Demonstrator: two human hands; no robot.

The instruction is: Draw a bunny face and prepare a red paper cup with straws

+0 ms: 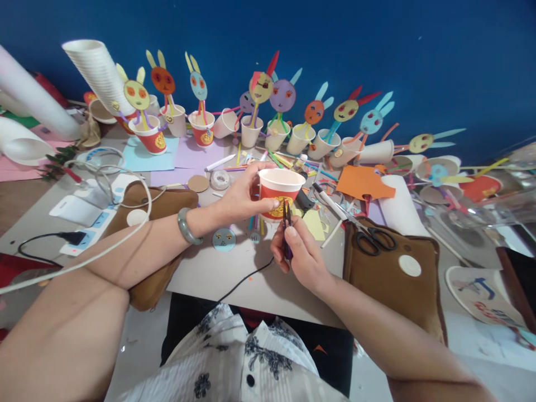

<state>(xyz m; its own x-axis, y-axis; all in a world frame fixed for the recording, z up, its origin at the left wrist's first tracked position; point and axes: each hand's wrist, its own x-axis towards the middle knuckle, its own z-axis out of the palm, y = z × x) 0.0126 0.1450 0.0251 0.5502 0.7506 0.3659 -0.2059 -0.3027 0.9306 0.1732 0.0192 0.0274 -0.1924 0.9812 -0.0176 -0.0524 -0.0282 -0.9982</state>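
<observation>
A red paper cup [280, 190] with a yellow emblem and a white inside is gripped by my left hand [251, 192], thumb across its front. My right hand [299, 245] closes around a small pair of dark thread snips [287, 237], whose narrow points rise up against the cup's front. Whether the points touch or pierce the cup I cannot tell. Below the cup, on the table, lie a light blue paper disc [224, 239] with a drawn face and a small disc [254, 238] marked "Hi".
A row of cups with paper bunny figures [282, 95] lines the blue wall. Black scissors [374, 240] rest on the right brown cushion [393, 290]. Left are a power strip [90, 229], looping white cable [144, 223] and stacked cups [94, 67]. Paper scraps and pens [329, 201] litter the middle.
</observation>
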